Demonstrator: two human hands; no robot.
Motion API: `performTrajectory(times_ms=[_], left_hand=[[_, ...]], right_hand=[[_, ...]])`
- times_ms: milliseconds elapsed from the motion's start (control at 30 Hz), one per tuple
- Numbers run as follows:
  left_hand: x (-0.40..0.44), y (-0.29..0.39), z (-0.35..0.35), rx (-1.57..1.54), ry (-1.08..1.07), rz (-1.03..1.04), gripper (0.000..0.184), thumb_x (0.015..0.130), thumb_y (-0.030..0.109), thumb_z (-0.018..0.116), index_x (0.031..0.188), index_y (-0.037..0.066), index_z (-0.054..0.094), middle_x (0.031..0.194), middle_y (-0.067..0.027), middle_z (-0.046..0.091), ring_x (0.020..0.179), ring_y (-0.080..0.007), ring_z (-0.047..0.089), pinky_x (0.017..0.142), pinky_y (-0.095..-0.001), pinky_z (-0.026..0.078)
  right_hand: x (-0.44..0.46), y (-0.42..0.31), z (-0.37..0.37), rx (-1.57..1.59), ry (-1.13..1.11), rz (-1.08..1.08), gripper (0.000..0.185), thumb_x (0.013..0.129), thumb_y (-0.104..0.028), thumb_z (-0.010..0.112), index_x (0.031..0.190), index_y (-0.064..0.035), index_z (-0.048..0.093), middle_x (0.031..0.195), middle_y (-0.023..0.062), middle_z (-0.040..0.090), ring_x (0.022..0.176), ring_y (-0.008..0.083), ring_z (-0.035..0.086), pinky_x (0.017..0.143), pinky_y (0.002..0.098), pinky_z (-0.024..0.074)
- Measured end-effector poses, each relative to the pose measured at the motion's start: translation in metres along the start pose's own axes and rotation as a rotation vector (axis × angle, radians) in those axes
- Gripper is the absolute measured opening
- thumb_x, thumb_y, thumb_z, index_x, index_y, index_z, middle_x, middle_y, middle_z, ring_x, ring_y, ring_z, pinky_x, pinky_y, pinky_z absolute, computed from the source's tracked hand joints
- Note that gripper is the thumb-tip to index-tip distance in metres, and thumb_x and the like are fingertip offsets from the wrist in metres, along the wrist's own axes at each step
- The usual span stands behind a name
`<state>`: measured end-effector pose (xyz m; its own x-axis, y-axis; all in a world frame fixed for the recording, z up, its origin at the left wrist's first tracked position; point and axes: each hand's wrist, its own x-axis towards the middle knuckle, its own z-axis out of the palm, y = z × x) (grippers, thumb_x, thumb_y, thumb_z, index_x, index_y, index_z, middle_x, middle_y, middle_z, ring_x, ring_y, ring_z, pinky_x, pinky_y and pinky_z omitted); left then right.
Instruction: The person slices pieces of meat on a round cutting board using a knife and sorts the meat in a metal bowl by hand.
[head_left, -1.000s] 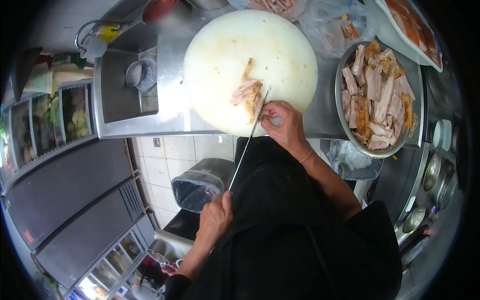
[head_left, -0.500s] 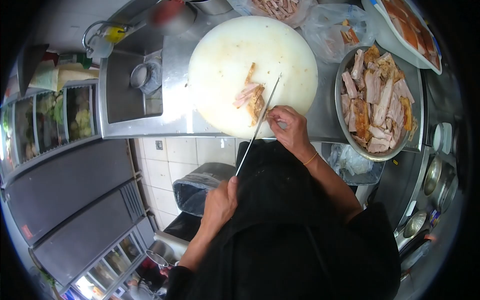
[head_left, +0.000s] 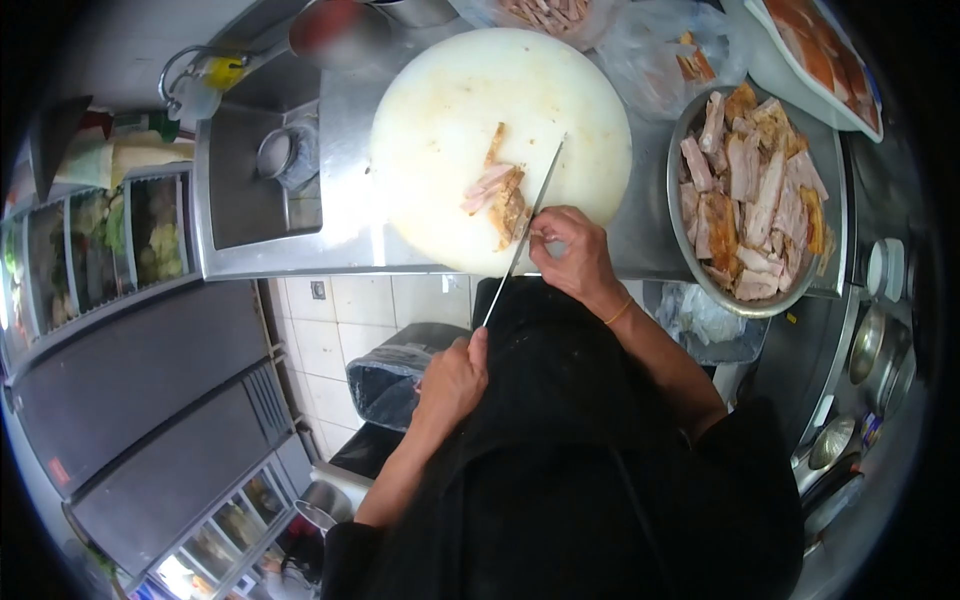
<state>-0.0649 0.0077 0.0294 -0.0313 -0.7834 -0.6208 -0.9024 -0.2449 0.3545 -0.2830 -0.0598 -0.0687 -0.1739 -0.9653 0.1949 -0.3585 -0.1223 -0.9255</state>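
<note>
My left hand point(head_left: 452, 382) is closed around the handle of a long knife point(head_left: 546, 183). The blade slants up and away over a round white cutting board point(head_left: 440, 110). Beside the blade, left of it, lies a piece of roast meat point(head_left: 509, 208) with pale slices and a browned strip. My right hand point(head_left: 578, 258), a thin band on its wrist, is at the board's near edge. Its thumb and fingers pinch the right end of the meat, close to the blade; the fingertips partly hide that end.
A metal bowl of cut roast meat point(head_left: 755, 200) stands right of the board. Behind are plastic bags of meat point(head_left: 665, 60) and a white tray point(head_left: 865, 125) of browned meat. To the left is a sink point(head_left: 250, 215). A lined bin point(head_left: 385, 385) stands below the counter.
My left hand has moved up and slightly right with the knife, and the blade has slid forward beside the meat. My right hand stays in nearly the same place.
</note>
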Motion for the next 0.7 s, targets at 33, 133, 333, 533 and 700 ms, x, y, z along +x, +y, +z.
performTrajectory(times_ms=[33,133,333,533,700], left_hand=[[0.006,0.006,-0.003,-0.025,0.009,0.021,0.059,0.109,0.046,0.041,0.09,-0.004,0.066,0.087,-0.0379,0.065,0.091,-0.0585,0.061,0.08,-0.0619,0.048],[0.0,0.008,-0.02,-0.093,-0.007,-0.024,0.063,0.109,0.049,0.039,0.093,-0.005,0.066,0.089,-0.0375,0.065,0.094,-0.0587,0.06,0.083,-0.0612,0.046],[-0.014,-0.017,-0.041,-0.171,0.07,-0.148,0.068,0.109,0.054,0.034,0.095,-0.005,0.066,0.089,-0.0369,0.064,0.096,-0.0587,0.059,0.083,-0.0588,0.045],[-0.001,-0.054,-0.029,-0.244,0.089,-0.23,0.073,0.108,0.057,0.034,0.096,-0.006,0.067,0.09,-0.0383,0.063,0.098,-0.0587,0.059,0.085,-0.0567,0.046],[-0.004,-0.068,-0.023,-0.325,0.109,-0.24,0.073,0.107,0.058,0.035,0.097,-0.007,0.068,0.093,-0.0381,0.064,0.098,-0.0574,0.06,0.086,-0.0549,0.047]], right_hand=[[0.002,0.0,-0.001,0.011,-0.007,0.027,0.01,0.078,0.0,0.075,0.084,-0.0012,0.066,0.084,0.0114,0.067,0.077,0.0255,0.069,0.069,0.0347,0.0573],[0.007,0.001,-0.004,-0.034,-0.003,0.075,0.013,0.077,-0.002,0.076,0.084,-0.0015,0.065,0.083,0.0113,0.065,0.079,0.0289,0.067,0.07,0.0373,0.0566],[0.074,0.016,0.008,-0.169,0.086,-0.184,0.017,0.08,0.001,0.07,0.098,0.0,0.068,0.096,0.0138,0.067,0.095,0.0347,0.064,0.09,0.0425,0.0524],[0.144,0.044,0.036,-0.272,-0.297,-0.328,0.023,0.085,0.001,0.069,0.108,0.0001,0.072,0.104,0.015,0.069,0.09,0.0333,0.068,0.086,0.0392,0.0546],[0.153,0.033,0.045,-0.137,-0.203,-0.129,0.018,0.087,-0.006,0.07,0.103,-0.0002,0.074,0.104,0.0169,0.069,0.093,0.0345,0.068,0.087,0.0419,0.0542]])
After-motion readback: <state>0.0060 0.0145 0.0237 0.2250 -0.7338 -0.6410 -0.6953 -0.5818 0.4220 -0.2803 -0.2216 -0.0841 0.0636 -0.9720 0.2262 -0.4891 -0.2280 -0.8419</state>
